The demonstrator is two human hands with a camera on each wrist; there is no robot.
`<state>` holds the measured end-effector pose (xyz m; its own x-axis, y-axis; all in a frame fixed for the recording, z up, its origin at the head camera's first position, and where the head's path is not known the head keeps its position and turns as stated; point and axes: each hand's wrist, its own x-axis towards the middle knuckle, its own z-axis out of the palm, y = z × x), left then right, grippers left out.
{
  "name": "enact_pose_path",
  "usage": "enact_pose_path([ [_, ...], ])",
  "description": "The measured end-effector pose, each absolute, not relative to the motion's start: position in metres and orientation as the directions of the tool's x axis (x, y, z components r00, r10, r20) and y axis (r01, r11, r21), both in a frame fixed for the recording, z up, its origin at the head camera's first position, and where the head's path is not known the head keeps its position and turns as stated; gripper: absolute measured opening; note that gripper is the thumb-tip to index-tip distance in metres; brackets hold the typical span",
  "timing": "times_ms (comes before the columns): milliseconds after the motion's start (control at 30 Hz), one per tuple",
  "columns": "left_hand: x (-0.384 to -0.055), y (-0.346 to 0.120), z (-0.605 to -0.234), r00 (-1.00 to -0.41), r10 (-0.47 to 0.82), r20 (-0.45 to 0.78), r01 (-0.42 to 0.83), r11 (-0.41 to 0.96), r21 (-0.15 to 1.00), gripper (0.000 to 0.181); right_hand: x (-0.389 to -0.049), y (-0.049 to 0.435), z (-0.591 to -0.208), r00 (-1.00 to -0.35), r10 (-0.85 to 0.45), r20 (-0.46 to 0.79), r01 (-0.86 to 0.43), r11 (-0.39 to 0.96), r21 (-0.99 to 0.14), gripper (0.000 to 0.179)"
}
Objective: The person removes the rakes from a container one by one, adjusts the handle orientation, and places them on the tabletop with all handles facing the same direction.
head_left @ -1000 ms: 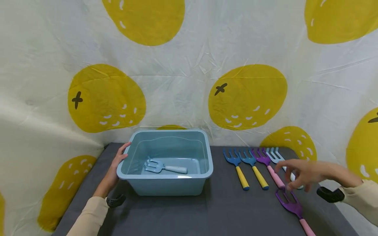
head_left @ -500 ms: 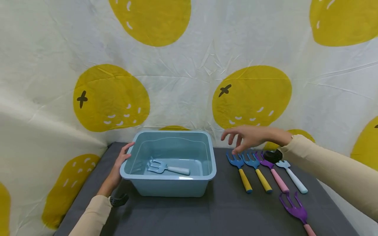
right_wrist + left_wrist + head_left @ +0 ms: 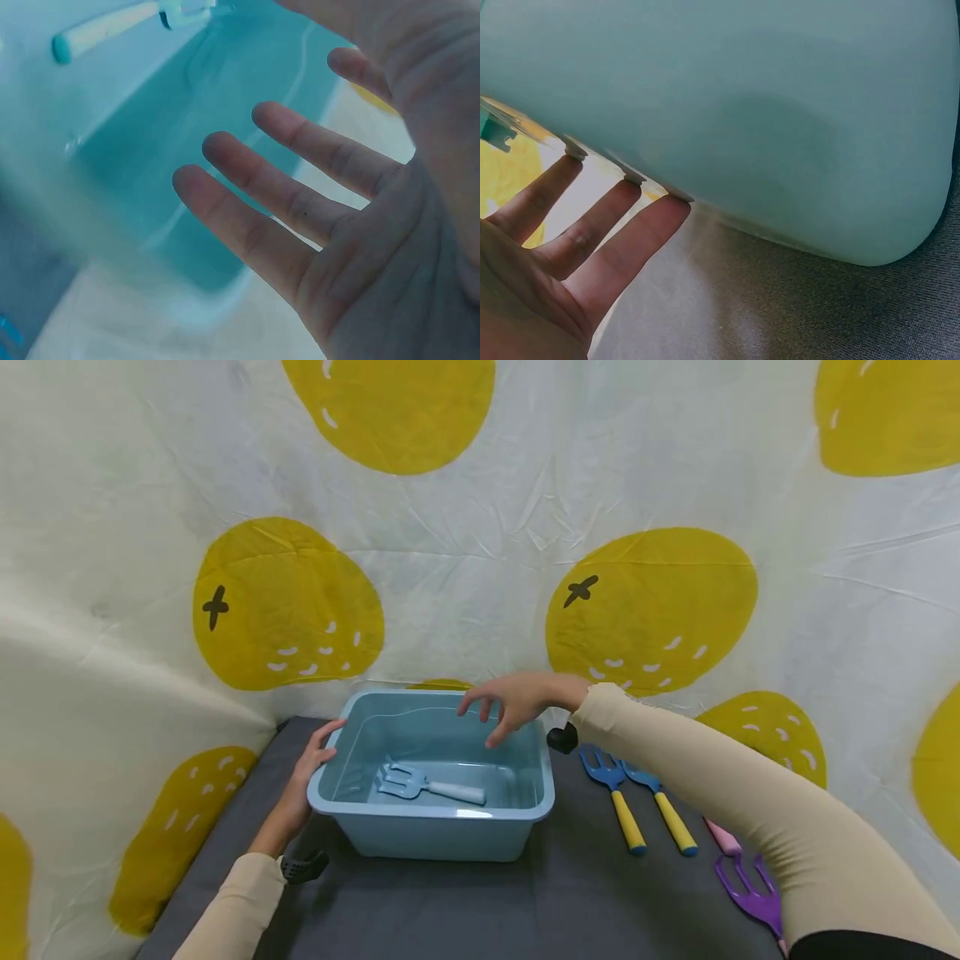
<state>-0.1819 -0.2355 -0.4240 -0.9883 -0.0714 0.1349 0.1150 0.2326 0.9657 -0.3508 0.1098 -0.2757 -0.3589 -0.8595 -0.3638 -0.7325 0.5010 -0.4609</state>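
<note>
A light blue plastic tub (image 3: pixel 431 811) stands on the dark cloth. Inside it lies a light blue hand fork (image 3: pixel 408 783) with a pale handle, its tines toward the left; the handle also shows in the right wrist view. My left hand (image 3: pixel 298 781) rests against the tub's left rim; in the left wrist view its fingers (image 3: pixel 637 247) are fairly straight, with the tips touching the tub's edge. My right hand (image 3: pixel 517 702) hovers over the tub's back right part. Its fingers (image 3: pixel 247 225) are spread and relaxed, with nothing between them.
Right of the tub lie two blue hand forks with yellow handles (image 3: pixel 624 823) (image 3: pixel 675 825). A pink handle (image 3: pixel 723 837) and a purple hand fork (image 3: pixel 753 902) lie farther right, partly hidden by the right sleeve (image 3: pixel 720 785). A lemon-patterned curtain (image 3: pixel 465 585) hangs behind.
My right hand has swept left from above the forks on the right to over the tub, holding nothing. The left hand has stayed on the tub's rim. The view has shifted slightly.
</note>
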Motion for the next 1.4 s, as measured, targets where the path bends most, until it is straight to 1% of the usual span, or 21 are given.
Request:
enact_pose_path([
  [67,-0.182,-0.236,-0.423,-0.988,-0.070,0.138,0.119,0.233,0.965,0.054,-0.350,0.090,-0.284,-0.347,-0.850,-0.397,-0.718,0.513,-0.470,0.066],
  [267,-0.185,-0.239,-0.420,-0.984,-0.073,0.162,0.141,0.226,0.964,0.053,-0.352,0.038,-0.321,-0.273,-0.804,-0.528,-0.660,0.556,-0.506,0.072],
  [400,-0.186,-0.238,-0.420,-0.985,-0.054,0.164,0.148,0.231,0.962,0.053,-0.356,0.016,-0.350,-0.254,-0.751,-0.610,-0.659,0.596,-0.459,0.078],
  [467,-0.187,-0.237,-0.420,-0.984,-0.051,0.169,0.154,0.228,0.961,0.053,-0.356,0.010,-0.360,-0.268,-0.730,-0.628,-0.667,0.611,-0.426,0.078],
  [533,-0.187,-0.236,-0.419,-0.983,-0.049,0.176,0.161,0.224,0.961,0.053,-0.355,0.004,-0.369,-0.310,-0.702,-0.641,-0.671,0.640,-0.375,0.075],
  [633,-0.186,-0.235,-0.417,-0.983,-0.051,0.174,0.159,0.222,0.962,0.053,-0.352,0.000,-0.380,-0.369,-0.661,-0.653,-0.657,0.683,-0.320,0.065],
  [700,-0.186,-0.235,-0.418,-0.984,-0.051,0.173,0.157,0.222,0.962,0.053,-0.351,-0.001,-0.387,-0.393,-0.636,-0.664,-0.654,0.701,-0.284,0.060],
  [800,-0.184,-0.235,-0.419,-0.984,-0.053,0.168,0.153,0.221,0.963,0.053,-0.349,-0.001,-0.394,-0.388,-0.636,-0.667,-0.670,0.692,-0.269,0.055],
  [933,-0.184,-0.235,-0.421,-0.984,-0.056,0.171,0.155,0.218,0.963,0.053,-0.346,0.001,-0.400,-0.391,-0.654,-0.648,-0.688,0.675,-0.266,0.053],
  [1100,-0.183,-0.237,-0.422,-0.984,-0.063,0.166,0.150,0.209,0.966,0.053,-0.344,0.002,-0.408,-0.433,-0.657,-0.617,-0.696,0.679,-0.235,0.052],
  [1200,-0.183,-0.239,-0.423,-0.985,-0.061,0.161,0.146,0.201,0.969,0.054,-0.345,0.002,-0.413,-0.442,-0.658,-0.610,-0.694,0.682,-0.232,0.052],
  [1300,-0.183,-0.239,-0.424,-0.986,-0.061,0.157,0.142,0.199,0.970,0.054,-0.345,0.001,-0.415,-0.432,-0.667,-0.606,-0.698,0.673,-0.244,0.053],
  [1400,-0.183,-0.239,-0.425,-0.985,-0.064,0.159,0.144,0.198,0.970,0.054,-0.344,0.003,-0.413,-0.417,-0.668,-0.616,-0.679,0.680,-0.278,0.053],
])
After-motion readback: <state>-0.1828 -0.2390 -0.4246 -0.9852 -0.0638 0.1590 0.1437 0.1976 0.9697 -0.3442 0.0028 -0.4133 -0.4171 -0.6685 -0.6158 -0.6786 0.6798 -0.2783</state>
